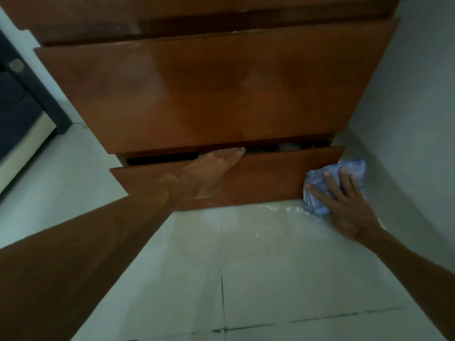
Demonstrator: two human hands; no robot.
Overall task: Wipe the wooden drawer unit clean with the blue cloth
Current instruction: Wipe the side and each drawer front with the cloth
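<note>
The wooden drawer unit (197, 89) fills the upper half of the head view, glossy brown, seen from above. Its bottom drawer (266, 178) is pulled out a little, leaving a dark gap along its top. My left hand (209, 173) rests on the top edge of that drawer front, fingers hooked over it into the gap. My right hand (344, 203) presses the crumpled blue cloth (317, 183) flat against the lower right end of the same drawer front, fingers spread.
Pale tiled floor (258, 267) lies below the unit, with a wet or dusty patch near the cloth. A light wall (413, 107) stands close on the right. Dark furniture with a cream edge (22, 124) sits at the left.
</note>
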